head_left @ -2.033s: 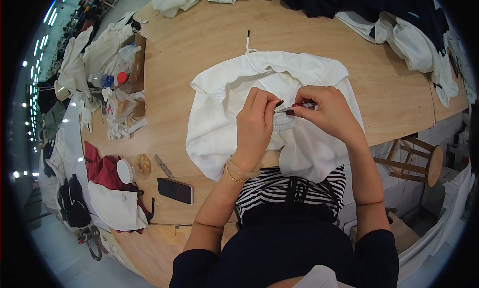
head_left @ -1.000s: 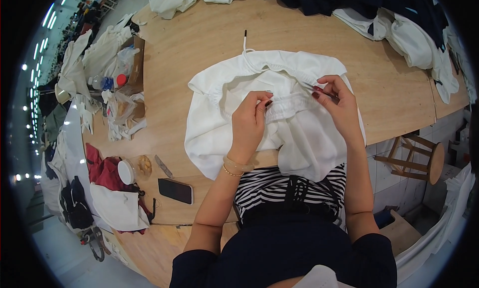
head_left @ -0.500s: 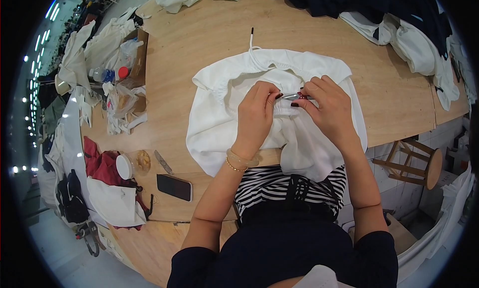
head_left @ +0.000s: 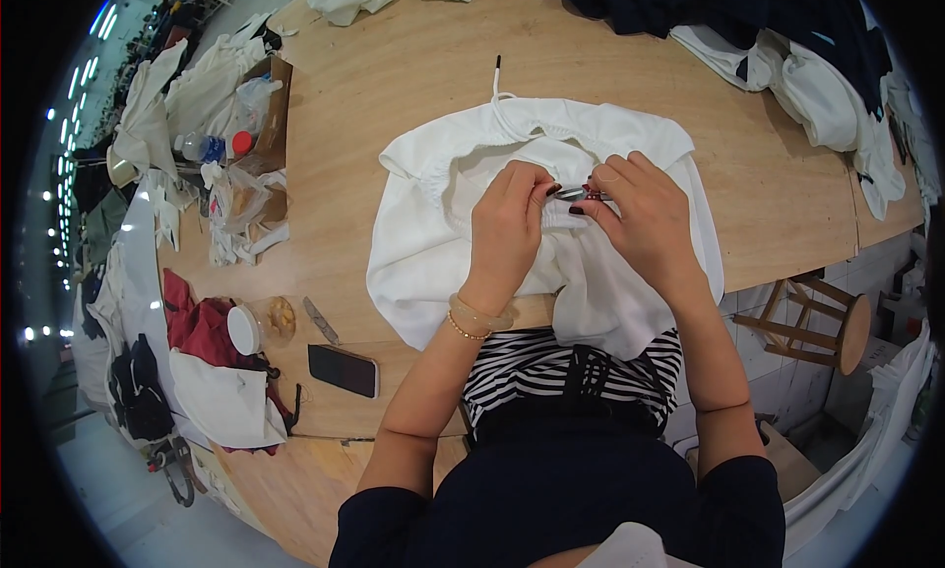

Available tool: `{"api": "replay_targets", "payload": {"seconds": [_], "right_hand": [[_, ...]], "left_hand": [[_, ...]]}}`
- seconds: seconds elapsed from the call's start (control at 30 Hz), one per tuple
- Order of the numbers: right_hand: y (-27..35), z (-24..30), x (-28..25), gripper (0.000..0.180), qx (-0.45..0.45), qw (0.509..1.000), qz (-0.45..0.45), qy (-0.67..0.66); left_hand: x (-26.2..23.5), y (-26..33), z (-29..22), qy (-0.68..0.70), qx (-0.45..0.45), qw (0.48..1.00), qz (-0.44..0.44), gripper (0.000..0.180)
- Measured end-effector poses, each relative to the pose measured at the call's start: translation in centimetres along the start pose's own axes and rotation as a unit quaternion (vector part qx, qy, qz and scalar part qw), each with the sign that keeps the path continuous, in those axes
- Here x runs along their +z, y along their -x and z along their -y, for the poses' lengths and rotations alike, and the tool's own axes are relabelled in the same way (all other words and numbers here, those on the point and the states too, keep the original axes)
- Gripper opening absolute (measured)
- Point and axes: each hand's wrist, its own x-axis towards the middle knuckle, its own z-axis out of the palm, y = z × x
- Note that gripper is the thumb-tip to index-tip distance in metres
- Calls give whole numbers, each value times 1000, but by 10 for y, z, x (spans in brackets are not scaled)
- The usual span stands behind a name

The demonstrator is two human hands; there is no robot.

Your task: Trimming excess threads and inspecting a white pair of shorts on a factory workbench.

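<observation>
A white garment with a gathered elastic waistband lies on the wooden table before me, part of it draping over the near edge. From the far side of its waistband a white drawstring with a black tip sticks out. My left hand is closed in a pinch on the near waistband. Close beside those fingertips, my right hand grips small metal thread snips with some red on them, their blades pointing left. Whatever lies between the blades is too small to make out.
To the left are a black phone, a utility knife, a clear jar with a white lid, red cloth and a cardboard box. Dark garments lie at the far right. A wooden stool stands right of the table.
My right hand has shifted slightly left with the snips, whose blades now look a little wider apart. My left hand and the garment are nearly unmoved.
</observation>
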Motion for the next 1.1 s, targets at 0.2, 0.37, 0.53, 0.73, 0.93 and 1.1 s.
{"api": "replay_targets", "payload": {"seconds": [0.2, 0.37, 0.53, 0.73, 0.93, 1.1], "right_hand": [[6, -8, -1, 23, 40, 997, -1, -65], [17, -30, -8, 23, 250, 928, -111, -252], [22, -28, -3, 27, 224, 936, -81, -259], [15, -7, 11, 28, 166, 934, -4, -318], [9, -1, 36, 20, 195, 913, 16, -357], [3, -13, 51, 3, 274, 826, -90, -484]], "left_hand": [[-3, 4, -5, 56, -63, 996, -25, 3], [-11, 49, -23, 126, -27, 988, 80, 9], [12, 76, -36, 440, -396, 797, 118, 19], [16, 57, -22, 627, -506, 592, -10, 13], [22, 49, -23, 596, -458, 659, -25, 12], [22, 49, -24, 584, -438, 682, -40, 10]]}}
